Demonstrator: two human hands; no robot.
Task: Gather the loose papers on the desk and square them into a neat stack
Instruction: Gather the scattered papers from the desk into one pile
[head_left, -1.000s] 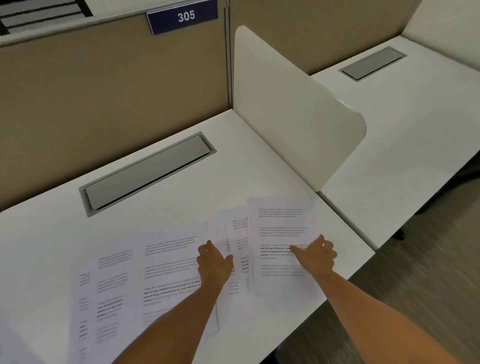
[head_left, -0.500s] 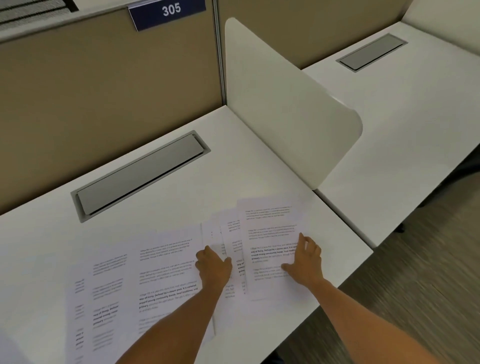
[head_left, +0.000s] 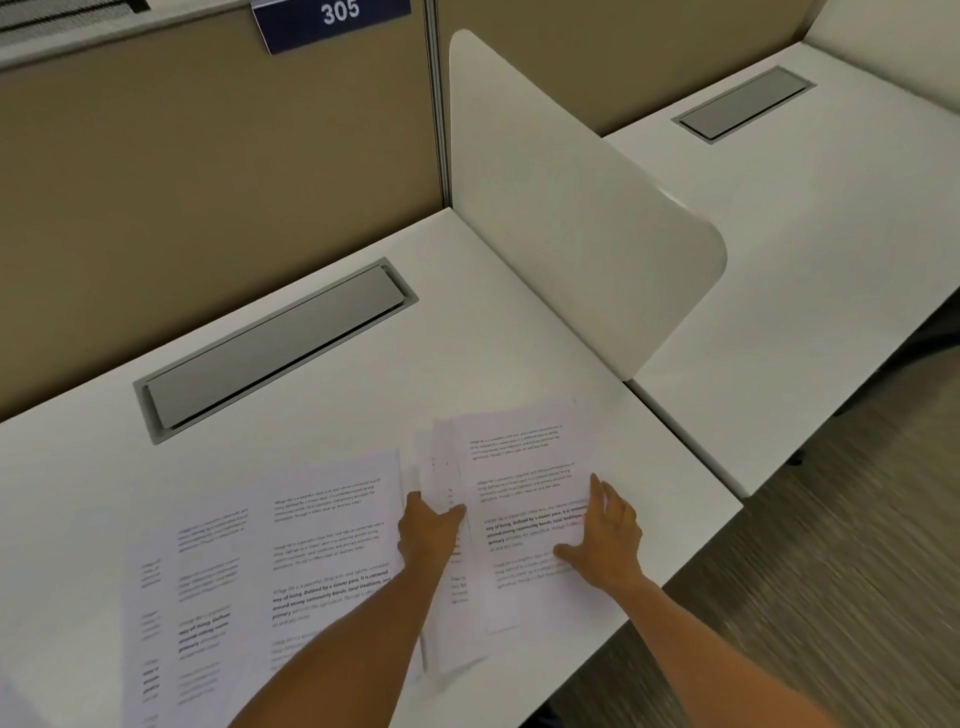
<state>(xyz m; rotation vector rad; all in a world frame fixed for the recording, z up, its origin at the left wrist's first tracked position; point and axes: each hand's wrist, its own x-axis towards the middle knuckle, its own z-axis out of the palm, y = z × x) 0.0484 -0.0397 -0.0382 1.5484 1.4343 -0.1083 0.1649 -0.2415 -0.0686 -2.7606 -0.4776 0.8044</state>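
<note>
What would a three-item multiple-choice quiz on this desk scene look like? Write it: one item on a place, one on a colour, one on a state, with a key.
1. Where does the right hand rest?
A. On the printed sheet nearest the desk's right edge
B. On the grey cable hatch
C. On the upright divider

2. What colour is the sign reading 305?
A. Red
B. Dark blue with white digits
C. Green

3. How do the papers lie?
A. Squared into one neat stack
B. Spread out and overlapping across the desk
C. Rolled into a tube

Key:
1 A: the palm and fingers lie flat on the rightmost sheet, well short of the hatch and divider.
2 B: white numerals sit on a navy plate.
3 B: sheets fan out to the left of the left hand, edges misaligned.
</note>
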